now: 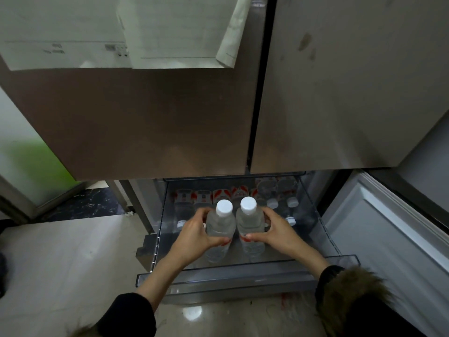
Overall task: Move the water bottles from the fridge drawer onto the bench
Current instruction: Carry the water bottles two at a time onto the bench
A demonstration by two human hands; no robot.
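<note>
While curled tight, each hand round a water bottle.

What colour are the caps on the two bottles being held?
White. Both caps, left and right, show clearly in the head view.

No text could be read. The papers at the upper left of the frame carried printed lines and small dark marks, all too blurred to make out. The red-and-white labels on the bottles at the drawer's back showed no legible words.
</note>
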